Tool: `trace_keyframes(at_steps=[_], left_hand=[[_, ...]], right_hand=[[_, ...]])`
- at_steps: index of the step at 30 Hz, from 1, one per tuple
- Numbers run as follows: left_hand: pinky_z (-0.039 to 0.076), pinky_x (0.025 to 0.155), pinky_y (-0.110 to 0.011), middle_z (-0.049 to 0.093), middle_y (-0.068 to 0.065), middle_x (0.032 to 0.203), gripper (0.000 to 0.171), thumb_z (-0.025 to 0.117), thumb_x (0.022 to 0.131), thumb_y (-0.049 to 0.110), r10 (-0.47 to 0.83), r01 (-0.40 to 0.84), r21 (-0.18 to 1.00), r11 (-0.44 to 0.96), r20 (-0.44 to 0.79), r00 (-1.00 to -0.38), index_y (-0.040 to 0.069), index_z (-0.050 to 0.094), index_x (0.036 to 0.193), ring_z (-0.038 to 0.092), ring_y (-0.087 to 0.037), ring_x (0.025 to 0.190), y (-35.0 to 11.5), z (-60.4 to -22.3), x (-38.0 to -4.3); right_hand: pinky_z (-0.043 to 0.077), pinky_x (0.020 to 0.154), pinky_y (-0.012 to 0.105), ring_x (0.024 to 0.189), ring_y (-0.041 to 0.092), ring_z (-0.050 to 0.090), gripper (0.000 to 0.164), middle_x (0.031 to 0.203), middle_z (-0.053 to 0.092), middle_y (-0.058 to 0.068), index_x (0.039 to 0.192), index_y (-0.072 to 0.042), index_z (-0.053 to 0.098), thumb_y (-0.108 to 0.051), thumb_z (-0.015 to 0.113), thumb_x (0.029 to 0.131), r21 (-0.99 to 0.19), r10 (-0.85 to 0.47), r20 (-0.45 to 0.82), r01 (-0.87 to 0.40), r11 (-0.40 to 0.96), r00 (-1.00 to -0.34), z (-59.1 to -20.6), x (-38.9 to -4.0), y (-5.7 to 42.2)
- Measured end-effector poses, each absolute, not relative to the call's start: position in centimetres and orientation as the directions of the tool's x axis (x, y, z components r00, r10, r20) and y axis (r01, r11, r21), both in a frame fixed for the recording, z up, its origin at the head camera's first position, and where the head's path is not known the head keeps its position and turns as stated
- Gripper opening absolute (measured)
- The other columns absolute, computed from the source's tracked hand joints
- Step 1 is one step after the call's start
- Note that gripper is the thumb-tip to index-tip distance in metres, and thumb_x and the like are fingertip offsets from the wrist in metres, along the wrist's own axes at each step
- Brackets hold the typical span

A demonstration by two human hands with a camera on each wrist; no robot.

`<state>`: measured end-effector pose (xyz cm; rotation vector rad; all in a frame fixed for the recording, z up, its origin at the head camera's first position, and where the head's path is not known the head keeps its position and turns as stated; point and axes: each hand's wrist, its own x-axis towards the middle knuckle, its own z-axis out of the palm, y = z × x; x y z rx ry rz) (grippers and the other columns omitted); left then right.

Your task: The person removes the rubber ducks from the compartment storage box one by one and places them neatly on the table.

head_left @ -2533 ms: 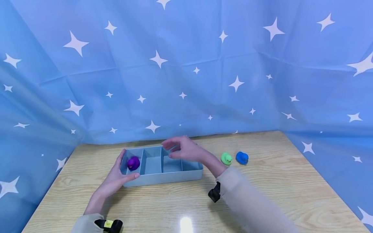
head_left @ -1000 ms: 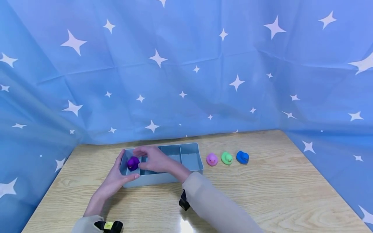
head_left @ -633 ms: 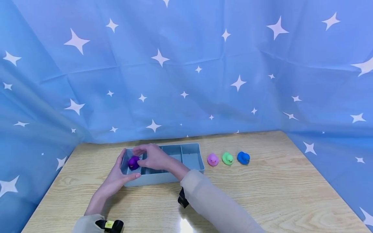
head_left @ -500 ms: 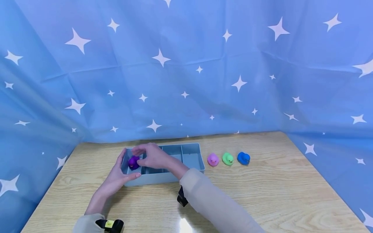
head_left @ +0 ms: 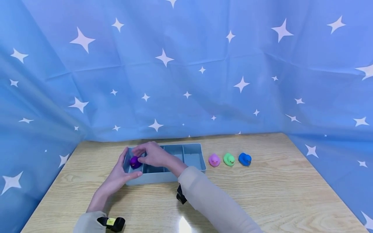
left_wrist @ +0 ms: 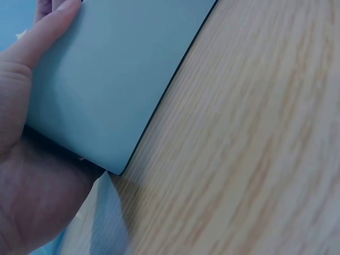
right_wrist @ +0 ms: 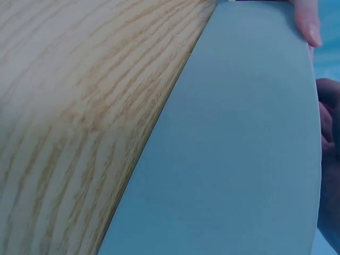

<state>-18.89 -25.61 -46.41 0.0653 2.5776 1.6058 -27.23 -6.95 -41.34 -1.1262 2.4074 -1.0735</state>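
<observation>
A light blue divided box [head_left: 166,177] lies on the table, with its left end gripped by my left hand [head_left: 118,176]. The thumb is on the front wall and the fingers are at the far left side. In the leftmost compartment is a purple rubber duck [head_left: 135,162]. My right hand [head_left: 154,156] reaches over the divider and pinches this duck, thumb on its right side and fingers behind. In the left wrist view my left hand [left_wrist: 32,69] holds the box wall [left_wrist: 117,74]; the right wrist view mostly shows the box's outer wall [right_wrist: 228,133], the duck being hidden there.
To the right of the box stand a pink duck [head_left: 214,160], a green duck [head_left: 229,159] and a blue duck [head_left: 244,159] in a row. The wooden table [head_left: 262,200] ends at a blue star-patterned curtain [head_left: 204,81] behind.
From above the box's right half, my right hand has moved left to the purple duck, uncovering the pink duck. My left hand has kept its grip on the box. The view has shifted slightly.
</observation>
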Motion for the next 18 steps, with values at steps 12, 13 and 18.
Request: trace_keyframes(at_steps=[12, 13, 18], left_hand=[[0.016, 0.114, -0.073, -0.001, -0.028, 0.168, 0.117, 0.079, 0.091, 0.030, 0.113, 0.006, 0.914, 0.406, -0.044, -0.993, 0.013, -0.011, 0.164, 0.009, -0.053, 0.150, -25.7, -46.4, -18.9], [0.017, 0.114, -0.073, -0.001, -0.028, 0.168, 0.117, 0.079, 0.091, 0.030, 0.112, 0.008, 0.915, 0.403, -0.041, -0.993, 0.013, -0.011, 0.164, 0.010, -0.053, 0.150, -25.7, -46.4, -18.9], [0.018, 0.115, -0.071, -0.001, -0.028, 0.167, 0.115, 0.078, 0.092, 0.027, 0.116, 0.012, 0.921, 0.389, -0.036, -0.993, 0.013, -0.011, 0.164, 0.012, -0.053, 0.150, -25.7, -46.6, -18.9]], right_hand=[[0.050, 0.093, 0.016, 0.114, 0.008, 0.066, 0.038, 0.123, 0.073, -0.002, 0.135, -0.009, 0.069, -0.008, 0.072, 0.097, -0.668, -0.736, 0.060, -0.575, 0.472, -0.674, -41.8, -27.1, -7.8], [0.050, 0.093, 0.016, 0.114, 0.008, 0.066, 0.037, 0.124, 0.073, -0.002, 0.134, -0.009, 0.069, -0.008, 0.072, 0.097, -0.662, -0.735, 0.064, -0.580, 0.475, -0.675, -41.8, -27.1, -7.9], [0.048, 0.091, 0.014, 0.112, 0.005, 0.065, 0.038, 0.125, 0.072, -0.002, 0.134, -0.010, 0.069, -0.010, 0.073, 0.096, -0.616, -0.744, 0.056, -0.609, 0.499, -0.666, -42.0, -27.0, -8.3]])
